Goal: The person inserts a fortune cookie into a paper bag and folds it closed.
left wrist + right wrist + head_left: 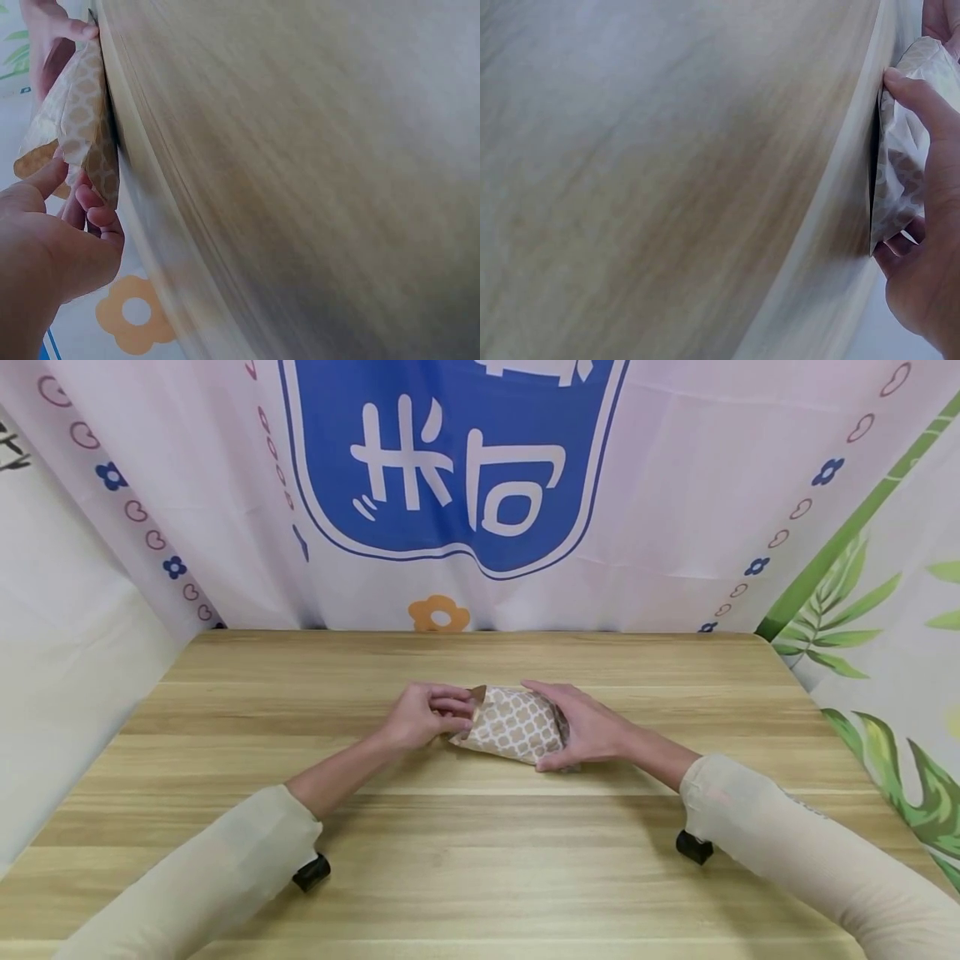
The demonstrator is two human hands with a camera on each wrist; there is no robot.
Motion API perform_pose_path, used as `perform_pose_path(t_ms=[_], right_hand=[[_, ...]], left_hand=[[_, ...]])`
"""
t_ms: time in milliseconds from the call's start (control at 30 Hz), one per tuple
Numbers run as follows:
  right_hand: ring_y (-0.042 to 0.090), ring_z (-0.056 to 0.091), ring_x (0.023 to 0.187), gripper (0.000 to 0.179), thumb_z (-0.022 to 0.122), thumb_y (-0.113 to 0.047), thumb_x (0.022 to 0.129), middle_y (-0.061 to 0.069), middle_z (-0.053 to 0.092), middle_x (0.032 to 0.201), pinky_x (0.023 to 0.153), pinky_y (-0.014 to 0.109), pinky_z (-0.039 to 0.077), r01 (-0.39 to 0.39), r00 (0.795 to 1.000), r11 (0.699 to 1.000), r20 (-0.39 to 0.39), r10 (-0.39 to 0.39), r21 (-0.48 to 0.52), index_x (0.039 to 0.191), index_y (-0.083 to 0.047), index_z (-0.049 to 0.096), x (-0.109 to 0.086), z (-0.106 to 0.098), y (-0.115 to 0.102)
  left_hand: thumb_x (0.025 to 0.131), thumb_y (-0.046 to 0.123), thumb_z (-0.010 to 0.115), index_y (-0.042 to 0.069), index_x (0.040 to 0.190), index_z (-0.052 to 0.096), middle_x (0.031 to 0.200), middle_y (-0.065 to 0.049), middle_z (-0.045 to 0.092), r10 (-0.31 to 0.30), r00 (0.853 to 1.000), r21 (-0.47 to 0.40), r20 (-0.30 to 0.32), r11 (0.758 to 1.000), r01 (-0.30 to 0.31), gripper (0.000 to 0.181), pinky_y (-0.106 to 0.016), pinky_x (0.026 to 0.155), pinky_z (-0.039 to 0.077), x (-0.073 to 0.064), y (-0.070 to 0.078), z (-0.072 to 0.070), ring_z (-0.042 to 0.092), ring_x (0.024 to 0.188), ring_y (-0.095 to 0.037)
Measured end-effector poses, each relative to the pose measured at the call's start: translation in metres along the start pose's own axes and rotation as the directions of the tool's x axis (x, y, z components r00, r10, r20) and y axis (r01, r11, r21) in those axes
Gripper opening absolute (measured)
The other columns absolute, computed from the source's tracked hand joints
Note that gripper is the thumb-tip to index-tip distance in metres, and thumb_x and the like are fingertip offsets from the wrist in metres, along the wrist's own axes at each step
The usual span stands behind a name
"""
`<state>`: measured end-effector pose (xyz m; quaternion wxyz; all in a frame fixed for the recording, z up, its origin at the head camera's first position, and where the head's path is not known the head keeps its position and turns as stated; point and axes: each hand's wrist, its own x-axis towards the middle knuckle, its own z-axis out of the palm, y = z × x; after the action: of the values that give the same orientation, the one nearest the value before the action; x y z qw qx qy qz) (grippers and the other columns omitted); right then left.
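A small paper bag (517, 724) with a tan and white lattice print lies on its side on the wooden table. Its open mouth faces left, and plain brown inside paper (37, 159) shows there. My right hand (592, 724) grips the other end, thumb on the near edge and fingers over the far edge. At the mouth, my left hand (427, 717) has bent fingers, with the fingertips touching or just inside the opening. A pale bit shows between them; whether they pinch it or the paper is hidden. In the right wrist view the bag's end (904, 176) looks crumpled.
The wooden table (450, 860) has its far edge just beyond the bag. Behind it hangs a printed curtain (675, 510) with a blue sign. A dark wrist mount (311, 871) sits under the left sleeve, another (693, 847) under the right.
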<state>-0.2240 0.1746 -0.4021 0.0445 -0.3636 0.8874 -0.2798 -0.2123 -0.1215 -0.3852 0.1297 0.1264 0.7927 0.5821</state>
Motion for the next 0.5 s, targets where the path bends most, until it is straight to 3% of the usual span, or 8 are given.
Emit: perform_pose_path(t_ms=[233,500], right_hand=[[0.041,0.043,0.142,0.118,0.092,-0.047,0.067,0.019,0.044,0.158,0.116,0.060,0.035,-0.009,1.000,1.000,0.002,0.009,-0.009,0.161,-0.007,0.033,-0.001,0.001,0.001],[0.041,0.043,0.142,0.119,0.093,-0.048,0.067,0.019,0.044,0.158,0.116,0.060,0.036,-0.015,1.000,1.000,0.004,0.015,-0.012,0.161,-0.007,0.034,-0.001,0.001,0.001]], left_hand=[[0.089,-0.005,0.078,-0.012,0.132,0.062,0.113,-0.023,0.075,-0.009,0.999,0.060,0.036,0.998,0.007,0.046,-0.023,0.080,0.059,0.000,0.003,-0.002,0.075,0.102,-0.029],[0.090,0.004,0.079,-0.010,0.136,0.056,0.099,-0.016,0.078,-0.026,0.990,0.084,0.142,0.996,0.014,0.053,-0.024,0.069,0.054,-0.002,0.006,-0.013,0.077,0.091,-0.022]])
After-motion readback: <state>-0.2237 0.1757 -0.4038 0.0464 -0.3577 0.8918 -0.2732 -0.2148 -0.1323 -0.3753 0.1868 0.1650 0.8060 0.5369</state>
